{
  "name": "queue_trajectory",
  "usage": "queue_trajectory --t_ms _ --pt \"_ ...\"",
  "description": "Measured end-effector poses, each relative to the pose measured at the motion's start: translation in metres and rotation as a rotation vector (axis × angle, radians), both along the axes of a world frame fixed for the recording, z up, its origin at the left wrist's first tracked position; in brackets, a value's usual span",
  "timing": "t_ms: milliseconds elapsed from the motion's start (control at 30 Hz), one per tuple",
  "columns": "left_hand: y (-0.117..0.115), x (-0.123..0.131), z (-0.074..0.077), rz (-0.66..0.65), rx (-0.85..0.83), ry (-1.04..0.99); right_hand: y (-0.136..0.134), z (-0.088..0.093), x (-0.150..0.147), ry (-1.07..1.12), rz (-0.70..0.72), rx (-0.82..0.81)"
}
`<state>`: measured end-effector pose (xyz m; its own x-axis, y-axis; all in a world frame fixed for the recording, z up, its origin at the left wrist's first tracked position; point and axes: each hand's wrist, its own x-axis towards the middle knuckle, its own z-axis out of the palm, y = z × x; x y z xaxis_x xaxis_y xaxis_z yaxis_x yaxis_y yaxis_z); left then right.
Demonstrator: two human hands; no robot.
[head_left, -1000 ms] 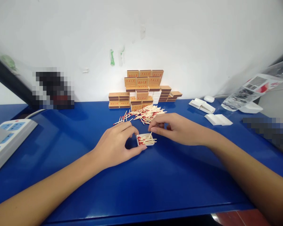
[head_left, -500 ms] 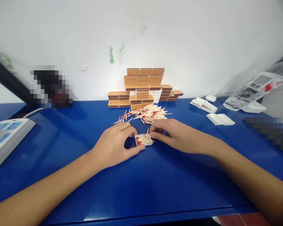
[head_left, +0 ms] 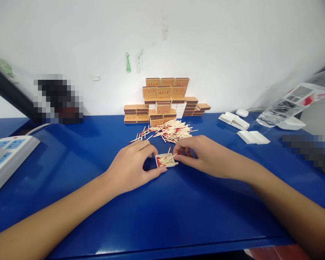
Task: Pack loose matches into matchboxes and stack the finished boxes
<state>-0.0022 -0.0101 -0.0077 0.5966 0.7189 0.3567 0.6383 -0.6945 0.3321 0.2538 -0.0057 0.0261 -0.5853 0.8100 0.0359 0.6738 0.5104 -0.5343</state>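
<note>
A small white matchbox tray (head_left: pixel 165 160) with red-tipped matches in it lies on the blue table (head_left: pixel 162 213). My left hand (head_left: pixel 132 168) holds the tray's left end between thumb and forefinger. My right hand (head_left: pixel 199 153) rests at the tray's right end, its fingertips pinched on the matches sticking out of it. A loose heap of matches (head_left: pixel 169 130) lies just behind the hands.
Stacked tan matchboxes (head_left: pixel 165 101) stand against the white wall. White empty trays (head_left: pixel 242 129) and a white case lie at the right, with a clear plastic bag (head_left: pixel 289 104) beyond. A white power strip (head_left: pixel 8 155) sits at the left edge.
My right hand has drawn slightly toward me and closed on the match ends at the tray's right side. The left hand has kept its hold.
</note>
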Motion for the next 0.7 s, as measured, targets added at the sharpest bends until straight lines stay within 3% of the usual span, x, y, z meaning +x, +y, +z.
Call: queue_trajectory --t_ms 367,700 --pt "0.000 0.001 0.000 -0.016 0.017 -0.004 -0.004 -0.016 -0.012 0.089 0.050 0.128" --pt "0.001 0.000 -0.001 -0.023 0.028 -0.005 -0.002 -0.016 -0.006 0.063 0.068 0.189"
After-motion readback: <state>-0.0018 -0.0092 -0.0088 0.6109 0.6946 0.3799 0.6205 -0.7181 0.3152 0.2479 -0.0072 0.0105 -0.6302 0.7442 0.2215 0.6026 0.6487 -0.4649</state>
